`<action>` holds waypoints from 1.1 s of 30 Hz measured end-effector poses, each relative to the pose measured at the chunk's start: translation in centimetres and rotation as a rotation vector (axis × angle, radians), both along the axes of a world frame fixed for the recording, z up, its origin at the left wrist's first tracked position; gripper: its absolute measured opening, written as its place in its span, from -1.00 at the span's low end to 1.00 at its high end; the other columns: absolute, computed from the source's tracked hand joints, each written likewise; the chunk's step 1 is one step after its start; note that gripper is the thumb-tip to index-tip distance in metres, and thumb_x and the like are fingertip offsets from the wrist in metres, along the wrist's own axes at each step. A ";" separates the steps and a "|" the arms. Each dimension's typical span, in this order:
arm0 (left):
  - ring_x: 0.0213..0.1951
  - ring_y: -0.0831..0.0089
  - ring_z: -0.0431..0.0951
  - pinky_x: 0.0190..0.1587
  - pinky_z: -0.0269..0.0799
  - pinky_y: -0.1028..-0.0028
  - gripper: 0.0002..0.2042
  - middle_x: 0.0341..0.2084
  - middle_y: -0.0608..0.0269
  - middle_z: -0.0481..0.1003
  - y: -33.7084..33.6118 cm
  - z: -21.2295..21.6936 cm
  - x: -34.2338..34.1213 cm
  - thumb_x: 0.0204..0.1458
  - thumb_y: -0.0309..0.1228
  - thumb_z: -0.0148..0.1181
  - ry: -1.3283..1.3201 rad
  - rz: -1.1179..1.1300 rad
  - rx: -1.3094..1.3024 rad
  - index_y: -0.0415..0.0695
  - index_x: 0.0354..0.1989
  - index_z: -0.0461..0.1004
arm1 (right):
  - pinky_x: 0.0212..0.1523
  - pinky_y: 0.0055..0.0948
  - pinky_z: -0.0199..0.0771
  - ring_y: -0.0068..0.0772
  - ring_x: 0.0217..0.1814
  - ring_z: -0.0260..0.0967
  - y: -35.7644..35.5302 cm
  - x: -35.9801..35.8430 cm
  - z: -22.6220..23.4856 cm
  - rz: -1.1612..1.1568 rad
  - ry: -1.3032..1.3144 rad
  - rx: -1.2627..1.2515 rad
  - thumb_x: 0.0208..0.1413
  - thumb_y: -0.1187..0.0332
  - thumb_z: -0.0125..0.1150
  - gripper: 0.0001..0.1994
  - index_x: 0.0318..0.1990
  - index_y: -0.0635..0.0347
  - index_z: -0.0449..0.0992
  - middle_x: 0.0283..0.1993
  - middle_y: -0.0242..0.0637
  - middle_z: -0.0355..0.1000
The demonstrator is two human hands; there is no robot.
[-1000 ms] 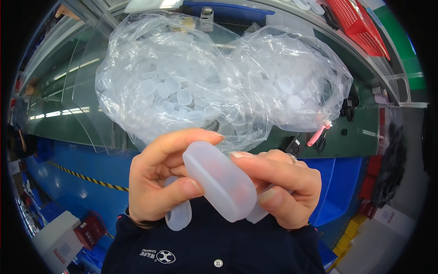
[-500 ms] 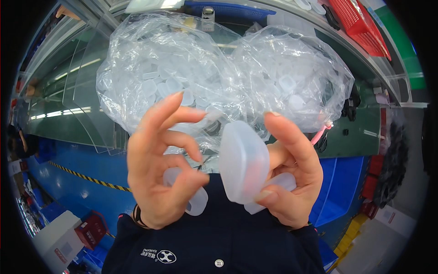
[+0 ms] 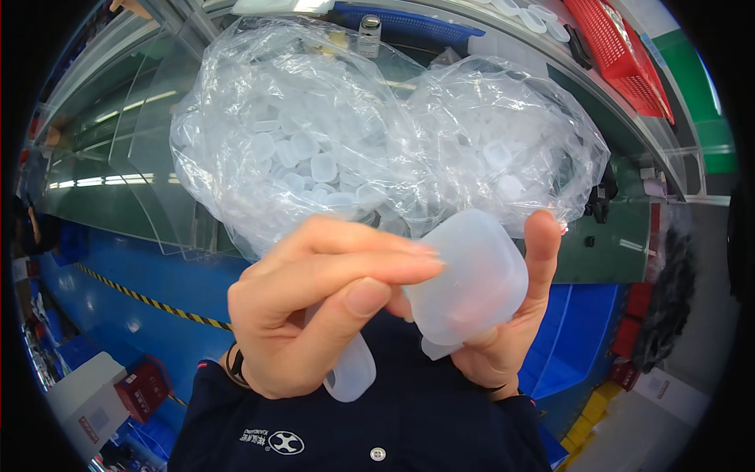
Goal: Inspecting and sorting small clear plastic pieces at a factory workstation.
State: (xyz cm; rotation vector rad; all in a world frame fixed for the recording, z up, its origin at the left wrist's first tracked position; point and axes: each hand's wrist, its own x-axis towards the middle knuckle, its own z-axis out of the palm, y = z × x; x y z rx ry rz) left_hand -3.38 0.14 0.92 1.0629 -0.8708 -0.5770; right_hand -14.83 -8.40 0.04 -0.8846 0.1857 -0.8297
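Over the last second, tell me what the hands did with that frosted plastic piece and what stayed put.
The translucent cap turned from lying slantwise across both hands to sitting upright in the right hand. The left hand, which had spread its fingers open, closed again, fingers reaching across to touch the cap. A smaller translucent piece stayed tucked under the left hand. The clear bags of caps behind did not move.

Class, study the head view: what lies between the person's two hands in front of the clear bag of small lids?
A translucent white plastic case, pinched by the left hand and cradled by the right hand; the clear bag sits behind. The head view shows this.
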 end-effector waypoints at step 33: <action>-0.66 0.57 0.41 -0.57 0.25 0.67 -0.95 -0.64 0.20 0.44 6.6 -2.9 0.7 -0.15 -0.64 0.07 -0.311 0.805 0.593 -0.28 -0.47 0.40 | -0.07 -0.39 0.30 -0.37 -0.07 0.31 0.9 0.1 -1.2 0.217 -0.027 0.360 -0.28 0.58 0.26 -0.30 0.12 0.17 0.11 -0.07 -0.19 0.31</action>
